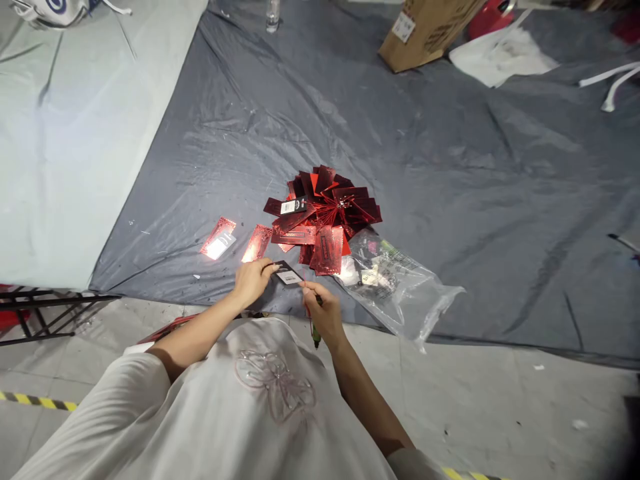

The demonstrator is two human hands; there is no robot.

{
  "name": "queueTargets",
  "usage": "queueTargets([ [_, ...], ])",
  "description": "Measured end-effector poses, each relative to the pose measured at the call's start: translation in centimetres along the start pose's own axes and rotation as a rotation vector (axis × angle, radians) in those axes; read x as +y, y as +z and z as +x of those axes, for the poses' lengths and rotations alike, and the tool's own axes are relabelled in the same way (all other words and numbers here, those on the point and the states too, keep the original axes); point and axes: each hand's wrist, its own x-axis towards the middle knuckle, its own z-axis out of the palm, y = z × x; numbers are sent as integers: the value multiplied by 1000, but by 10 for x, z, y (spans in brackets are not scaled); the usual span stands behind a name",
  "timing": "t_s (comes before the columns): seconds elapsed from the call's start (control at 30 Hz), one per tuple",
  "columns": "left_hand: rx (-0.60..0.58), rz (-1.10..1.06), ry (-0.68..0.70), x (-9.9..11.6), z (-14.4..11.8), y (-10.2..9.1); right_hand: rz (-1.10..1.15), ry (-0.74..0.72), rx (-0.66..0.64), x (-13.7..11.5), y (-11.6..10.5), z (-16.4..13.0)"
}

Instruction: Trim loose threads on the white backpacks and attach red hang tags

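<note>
Between both hands, small dark tag (289, 274), apparently labelled.

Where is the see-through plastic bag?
In the head view, the crinkly clear plastic bag lies on the grey tarp, right of the right hand, beside the pile of shiny red tags.

One head-worn view — looking forward and down, close over the grey sheet (450, 200).

White short-sleeved shirt (embroidered flower outline on front), bare forearms.
</note>
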Motion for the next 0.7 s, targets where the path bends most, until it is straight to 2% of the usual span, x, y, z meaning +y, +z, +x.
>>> queueTargets([
  [0.17, 33, 116, 72, 5, 1, -3, -74, -62, -70, -8, 11, -8],
  [0.4, -136, 146, 103, 2, -5, 8, -103, -72, -79, -8, 15, -6],
  [0.7, -101, 388, 153, 9, -20, 8, -120, -68, -60, -6, 15, -5],
])
